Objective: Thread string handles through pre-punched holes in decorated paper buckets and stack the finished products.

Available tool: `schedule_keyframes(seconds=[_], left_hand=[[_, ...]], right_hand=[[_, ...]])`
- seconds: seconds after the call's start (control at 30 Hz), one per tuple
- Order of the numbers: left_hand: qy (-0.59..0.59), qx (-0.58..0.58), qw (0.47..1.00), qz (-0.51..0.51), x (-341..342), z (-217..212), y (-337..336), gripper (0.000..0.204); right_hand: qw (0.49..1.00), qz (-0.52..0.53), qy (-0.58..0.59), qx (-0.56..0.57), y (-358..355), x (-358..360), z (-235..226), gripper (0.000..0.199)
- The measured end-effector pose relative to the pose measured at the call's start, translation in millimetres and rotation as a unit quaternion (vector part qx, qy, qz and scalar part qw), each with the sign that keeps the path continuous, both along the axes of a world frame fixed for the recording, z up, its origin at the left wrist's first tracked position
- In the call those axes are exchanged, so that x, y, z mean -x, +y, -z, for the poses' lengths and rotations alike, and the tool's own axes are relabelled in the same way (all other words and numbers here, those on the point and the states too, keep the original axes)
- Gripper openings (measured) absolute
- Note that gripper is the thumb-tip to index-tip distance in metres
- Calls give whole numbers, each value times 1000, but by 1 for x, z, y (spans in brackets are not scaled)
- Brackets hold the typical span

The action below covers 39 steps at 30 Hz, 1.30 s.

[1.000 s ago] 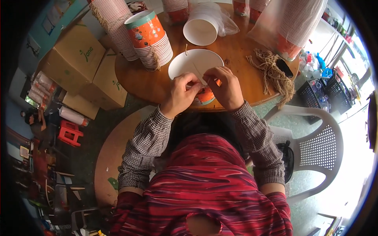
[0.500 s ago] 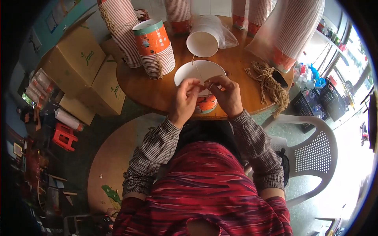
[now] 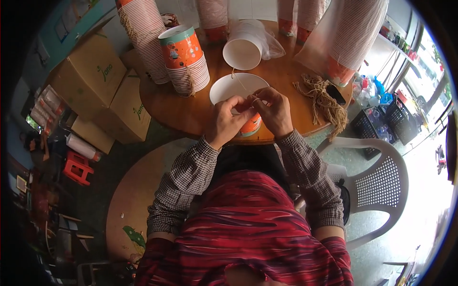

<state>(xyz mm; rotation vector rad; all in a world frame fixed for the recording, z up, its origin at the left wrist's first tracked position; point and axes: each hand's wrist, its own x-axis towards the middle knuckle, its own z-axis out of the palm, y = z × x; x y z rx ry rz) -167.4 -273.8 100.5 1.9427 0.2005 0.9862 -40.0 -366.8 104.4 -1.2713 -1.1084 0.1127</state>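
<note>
A paper bucket [image 3: 228, 91], white inside and orange outside, stands upright at the near edge of the round wooden table. A thin beige cord [image 3: 242, 84] runs from its far rim across the opening to my fingers. My left hand [image 3: 226, 120] is closed, thumb and forefinger pinching at the cord over the near rim. Against it, my right hand [image 3: 276, 112] is also closed in a pinch on the cord. The fingertips meet, and the cord's end is hidden among them. The near rim lies mostly behind my hands.
Nested buckets [image 3: 185, 57] with cords stand at the left of the table [image 3: 286, 107]. Another bucket [image 3: 242, 53] lies on its side beyond mine. A bundle of loose cords [image 3: 326, 106] hangs over the right edge. Bagged bucket stacks [image 3: 350, 43] stand behind; a plastic chair [image 3: 379, 188] is at right.
My left hand has moved a little to the right, and the fingertips of both hands are now pressed closer together on the cord. The whole view has shifted slightly.
</note>
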Motion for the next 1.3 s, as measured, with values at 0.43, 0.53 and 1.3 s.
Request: schedule_keyframes(seconds=[0.43, 0.53, 1.3], left_hand=[[74, 92, 990, 76, 6, 1, 19, 22], [82, 123, 984, 95, 6, 1, 18, 22], [83, 68, 991, 80, 5, -7, 11, 16]], right_hand=[[999, 9, -54, -4, -19, -46, -17, 16], [991, -62, -107, 51, -33, -25, -8, 19], [991, -65, 101, -60, -6, -15, 6, 13]])
